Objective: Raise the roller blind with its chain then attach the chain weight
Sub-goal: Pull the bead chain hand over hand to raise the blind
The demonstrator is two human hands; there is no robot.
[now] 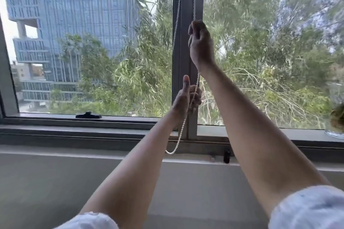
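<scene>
A white bead chain hangs in a loop in front of the window's middle post, its bottom bend near the sill. My right hand is raised and closed around the right strand of the chain. Lower down, my left hand grips the same strand with its thumb pointing up. The left strand hangs free beside the post. The roller blind itself is out of view above the frame. No chain weight shows.
A grey window post divides two panes with trees and an office block outside. A black latch sits on the lower frame, a small black fitting below the sill. A glass vase stands at the right edge.
</scene>
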